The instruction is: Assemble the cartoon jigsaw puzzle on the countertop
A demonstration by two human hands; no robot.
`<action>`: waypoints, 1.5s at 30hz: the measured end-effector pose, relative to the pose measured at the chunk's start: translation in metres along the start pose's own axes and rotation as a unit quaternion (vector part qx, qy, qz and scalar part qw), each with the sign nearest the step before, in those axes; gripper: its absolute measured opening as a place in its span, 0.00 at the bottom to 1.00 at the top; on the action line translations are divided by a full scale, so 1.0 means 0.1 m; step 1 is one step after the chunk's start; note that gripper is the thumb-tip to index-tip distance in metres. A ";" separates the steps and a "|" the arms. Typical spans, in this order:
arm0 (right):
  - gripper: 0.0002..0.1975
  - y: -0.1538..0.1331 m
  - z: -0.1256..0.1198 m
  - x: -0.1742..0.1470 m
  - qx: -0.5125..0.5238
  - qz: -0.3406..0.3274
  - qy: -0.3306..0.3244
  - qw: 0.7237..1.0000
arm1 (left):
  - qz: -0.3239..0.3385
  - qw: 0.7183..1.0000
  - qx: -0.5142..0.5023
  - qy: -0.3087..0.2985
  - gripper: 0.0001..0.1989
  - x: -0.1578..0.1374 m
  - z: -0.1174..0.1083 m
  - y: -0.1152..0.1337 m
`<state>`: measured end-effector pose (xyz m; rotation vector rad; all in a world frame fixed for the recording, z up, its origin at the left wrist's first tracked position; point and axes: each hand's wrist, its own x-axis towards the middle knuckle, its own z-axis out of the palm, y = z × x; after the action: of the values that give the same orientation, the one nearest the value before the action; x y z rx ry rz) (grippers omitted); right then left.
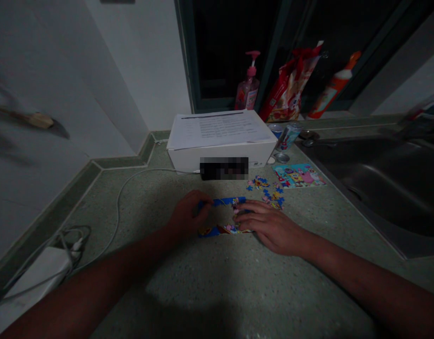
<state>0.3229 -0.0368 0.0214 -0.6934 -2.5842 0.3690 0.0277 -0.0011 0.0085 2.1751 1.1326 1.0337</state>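
Note:
A partly joined jigsaw puzzle lies on the counter, with blue strips along its top and bottom and a colourful right side. Its middle is bare counter. My left hand is at the top left corner, fingers bent and thumb closed toward them around a blue puzzle piece. Stretched flat over the right side, my right hand has its fingers apart, touching the joined pieces and hiding part of them. Loose puzzle pieces are scattered just beyond my right hand.
Behind the puzzle stands a white box with printed paper on top, a blurred-out dark device against it. A cartoon picture card, a can and a sink are right. A cable and white power strip lie left.

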 end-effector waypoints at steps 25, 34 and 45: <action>0.26 0.17 0.19 -0.05 -0.092 0.152 0.094 0.980 | -0.014 0.996 0.082 -0.016 0.10 0.01 0.09 -0.05; 0.25 0.13 0.18 -0.04 -0.100 0.167 0.072 0.978 | -0.014 0.997 0.076 -0.023 0.13 0.01 0.10 -0.08; 0.26 0.11 0.16 -0.02 -0.078 0.170 0.074 0.980 | 0.002 0.993 0.110 -0.052 0.13 0.02 0.08 -0.05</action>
<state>0.3217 -0.0308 0.0028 -1.1782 -2.3699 0.2090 0.0327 0.0025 0.0013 2.3710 1.2437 0.8183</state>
